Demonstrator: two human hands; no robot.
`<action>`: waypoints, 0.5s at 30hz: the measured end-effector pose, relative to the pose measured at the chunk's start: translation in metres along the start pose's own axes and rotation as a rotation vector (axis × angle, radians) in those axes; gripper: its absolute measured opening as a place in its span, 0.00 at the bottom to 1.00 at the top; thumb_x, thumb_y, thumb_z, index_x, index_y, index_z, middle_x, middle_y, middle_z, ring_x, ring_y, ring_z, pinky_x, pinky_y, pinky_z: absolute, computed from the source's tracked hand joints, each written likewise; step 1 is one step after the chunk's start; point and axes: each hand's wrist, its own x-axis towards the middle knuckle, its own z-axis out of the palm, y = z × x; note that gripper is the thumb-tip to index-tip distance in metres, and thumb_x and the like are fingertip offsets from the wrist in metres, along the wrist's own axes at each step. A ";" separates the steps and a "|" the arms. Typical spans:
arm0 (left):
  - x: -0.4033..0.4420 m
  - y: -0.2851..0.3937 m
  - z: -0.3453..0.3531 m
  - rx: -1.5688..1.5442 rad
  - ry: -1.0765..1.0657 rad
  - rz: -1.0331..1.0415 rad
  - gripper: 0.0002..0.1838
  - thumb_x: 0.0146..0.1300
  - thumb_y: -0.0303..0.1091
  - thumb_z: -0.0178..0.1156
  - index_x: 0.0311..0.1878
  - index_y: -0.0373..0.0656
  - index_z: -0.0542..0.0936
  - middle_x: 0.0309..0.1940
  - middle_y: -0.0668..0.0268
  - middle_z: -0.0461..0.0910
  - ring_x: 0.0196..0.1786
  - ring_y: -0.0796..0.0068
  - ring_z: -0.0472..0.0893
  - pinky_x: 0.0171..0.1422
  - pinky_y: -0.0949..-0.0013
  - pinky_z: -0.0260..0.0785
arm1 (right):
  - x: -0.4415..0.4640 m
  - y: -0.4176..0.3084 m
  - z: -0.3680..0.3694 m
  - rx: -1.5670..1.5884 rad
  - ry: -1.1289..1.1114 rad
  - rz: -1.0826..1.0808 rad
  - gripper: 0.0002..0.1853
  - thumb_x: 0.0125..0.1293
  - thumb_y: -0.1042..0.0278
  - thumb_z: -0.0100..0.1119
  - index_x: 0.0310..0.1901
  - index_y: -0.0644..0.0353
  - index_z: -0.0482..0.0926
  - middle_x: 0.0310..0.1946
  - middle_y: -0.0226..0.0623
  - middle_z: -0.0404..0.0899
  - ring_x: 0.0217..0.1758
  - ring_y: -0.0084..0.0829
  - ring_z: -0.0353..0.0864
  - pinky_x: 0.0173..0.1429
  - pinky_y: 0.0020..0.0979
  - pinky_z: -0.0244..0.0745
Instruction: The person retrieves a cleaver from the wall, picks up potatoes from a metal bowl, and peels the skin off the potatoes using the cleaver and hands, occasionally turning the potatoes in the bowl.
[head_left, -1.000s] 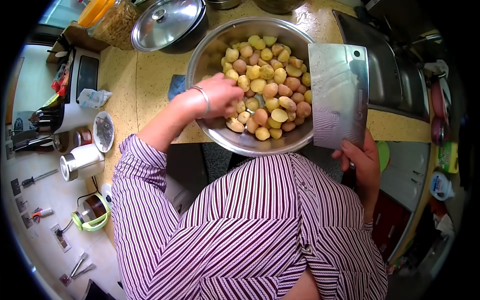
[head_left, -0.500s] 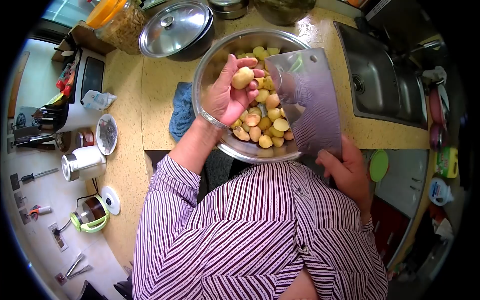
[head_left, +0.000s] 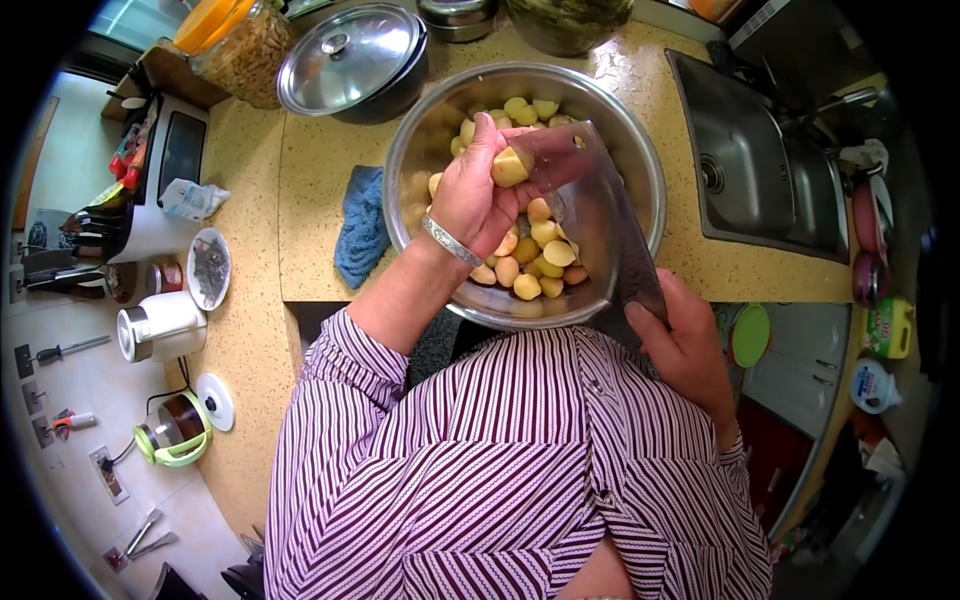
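Note:
My left hand (head_left: 470, 200), with a silver bracelet at the wrist, holds a small peeled potato (head_left: 510, 167) above the steel bowl (head_left: 655, 180). In my right hand (head_left: 677, 335) is the handle end of a broad cleaver (head_left: 597, 205). The blade slants over the bowl and its far end meets the potato at my left fingers. Whether it has cut through cannot be made out. Several small potatoes (head_left: 545, 232), some cut, lie in the bowl below, partly hidden by the blade and my left hand.
A blue cloth (head_left: 361, 228) lies left of the bowl. Behind it stand a lidded pot (head_left: 350, 60) and a jar with an orange lid (head_left: 240, 50). The sink (head_left: 740, 150) is at the right. A kettle (head_left: 163, 325) and a plate (head_left: 208, 270) are at the left.
My left hand first reached into the bowl, then came up with a potato. The cleaver has moved left from the bowl's right side and its blade now meets that potato.

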 end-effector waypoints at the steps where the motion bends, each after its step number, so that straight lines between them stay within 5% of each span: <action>1: -0.001 0.000 0.001 0.000 0.001 -0.001 0.32 0.81 0.55 0.34 0.60 0.32 0.73 0.52 0.57 0.80 0.56 0.63 0.82 0.64 0.59 0.77 | 0.000 0.000 0.000 -0.017 0.002 -0.015 0.18 0.69 0.76 0.54 0.59 0.70 0.74 0.42 0.53 0.83 0.46 0.43 0.86 0.52 0.34 0.77; 11: -0.003 0.003 0.006 0.094 -0.001 0.029 0.30 0.80 0.54 0.39 0.62 0.34 0.72 0.54 0.57 0.80 0.58 0.64 0.81 0.64 0.61 0.76 | 0.012 0.010 0.008 -0.038 -0.004 -0.113 0.19 0.70 0.76 0.54 0.61 0.70 0.71 0.39 0.55 0.82 0.45 0.49 0.85 0.49 0.38 0.77; 15: 0.003 0.017 0.010 0.133 -0.107 0.052 0.21 0.77 0.40 0.54 0.65 0.36 0.70 0.55 0.58 0.80 0.59 0.66 0.81 0.64 0.60 0.76 | 0.014 0.001 0.000 0.139 -0.031 0.105 0.20 0.69 0.76 0.54 0.62 0.68 0.72 0.36 0.45 0.83 0.32 0.31 0.82 0.39 0.29 0.76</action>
